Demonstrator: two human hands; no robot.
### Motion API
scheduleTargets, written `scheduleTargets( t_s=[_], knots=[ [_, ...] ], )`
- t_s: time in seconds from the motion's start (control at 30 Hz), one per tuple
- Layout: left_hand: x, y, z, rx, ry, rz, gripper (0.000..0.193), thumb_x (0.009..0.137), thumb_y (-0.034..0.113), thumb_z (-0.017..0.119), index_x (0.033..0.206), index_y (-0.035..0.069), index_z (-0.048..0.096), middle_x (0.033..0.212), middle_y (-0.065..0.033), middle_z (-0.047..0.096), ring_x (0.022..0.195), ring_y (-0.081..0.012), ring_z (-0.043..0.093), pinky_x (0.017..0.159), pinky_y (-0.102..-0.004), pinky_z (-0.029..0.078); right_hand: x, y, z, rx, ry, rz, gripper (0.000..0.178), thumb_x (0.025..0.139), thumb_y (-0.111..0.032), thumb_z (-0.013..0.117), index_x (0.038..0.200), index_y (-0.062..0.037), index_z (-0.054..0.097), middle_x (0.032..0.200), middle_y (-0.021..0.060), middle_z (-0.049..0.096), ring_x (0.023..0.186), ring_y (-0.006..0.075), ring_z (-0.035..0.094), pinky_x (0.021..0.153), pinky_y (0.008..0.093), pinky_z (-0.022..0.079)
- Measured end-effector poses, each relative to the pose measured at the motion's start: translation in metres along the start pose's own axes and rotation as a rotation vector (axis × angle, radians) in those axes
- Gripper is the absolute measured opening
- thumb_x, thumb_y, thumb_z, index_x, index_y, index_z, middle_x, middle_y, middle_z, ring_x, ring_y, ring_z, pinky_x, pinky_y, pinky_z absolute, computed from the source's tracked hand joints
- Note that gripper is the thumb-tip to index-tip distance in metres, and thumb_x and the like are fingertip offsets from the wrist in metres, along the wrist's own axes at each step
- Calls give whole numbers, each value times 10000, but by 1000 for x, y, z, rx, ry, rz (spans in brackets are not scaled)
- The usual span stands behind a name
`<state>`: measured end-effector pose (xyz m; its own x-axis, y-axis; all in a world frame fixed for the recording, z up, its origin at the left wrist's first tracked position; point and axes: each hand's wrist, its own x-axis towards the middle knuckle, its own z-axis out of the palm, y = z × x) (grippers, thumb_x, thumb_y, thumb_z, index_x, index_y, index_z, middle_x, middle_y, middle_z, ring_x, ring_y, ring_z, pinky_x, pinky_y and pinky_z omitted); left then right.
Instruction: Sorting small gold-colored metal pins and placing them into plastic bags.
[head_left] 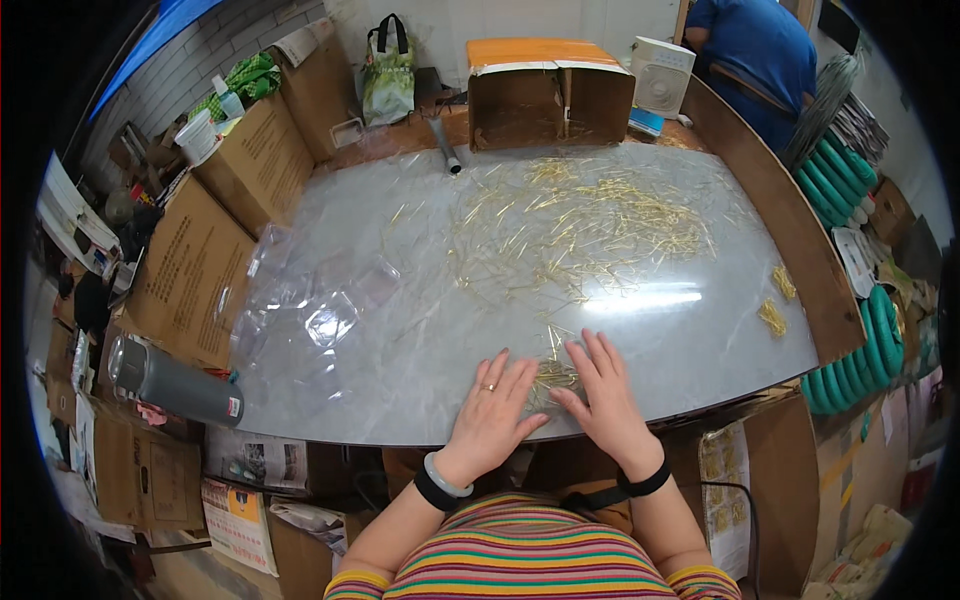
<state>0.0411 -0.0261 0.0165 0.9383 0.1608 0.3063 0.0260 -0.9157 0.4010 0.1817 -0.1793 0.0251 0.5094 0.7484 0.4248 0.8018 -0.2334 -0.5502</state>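
My left hand (pixel 490 405) lies flat on the grey marbled tabletop (pixel 420 340) near its front edge, fingers stretched out. My right hand (pixel 607 400) faces it with fingers spread and pointing away from me. Between them sits a small heap of thin gold-coloured pins (pixel 553 377), with the inner fingers and thumbs right beside it. A few pins trail from that heap toward the back. Farther off, a wide scatter of similar gold pins (pixel 620 215) covers the middle and right of the table. Whether any pin lies under my fingers is hidden.
Clear plastic boxes (pixel 330 305) cluster on the left, beside a grey bottle (pixel 180 382) and cardboard cartons (pixel 185 270). Two gold bundles (pixel 771 317) lie near the right cardboard wall (pixel 770 200). An open carton (pixel 515 105) stands behind. A person in blue (pixel 755 55) is beyond.
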Motion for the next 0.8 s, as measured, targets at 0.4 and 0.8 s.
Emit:
scheduleTargets(
  t_s=[0.4,0.8],
  knots=[
    [0,-5,8,-17,146,-82,808,837,282,760,1459,-66,378,1437,-260,433,1374,-443,395,1155,-565,306,17,6,-1,43,-378,-253,709,884,-457,709,1417,-34,508,1451,156,520,1409,390,412,1189,547,270],
    [-72,-5,-25,-301,465,42,463,898,129,712,1328,19,579,1294,-172,554,1229,-370,539,1032,-454,459,4,6,-4,-9,-305,-255,462,1008,-182,571,1420,12,495,1422,255,508,1292,424,503,1096,458,406]
  ],
)
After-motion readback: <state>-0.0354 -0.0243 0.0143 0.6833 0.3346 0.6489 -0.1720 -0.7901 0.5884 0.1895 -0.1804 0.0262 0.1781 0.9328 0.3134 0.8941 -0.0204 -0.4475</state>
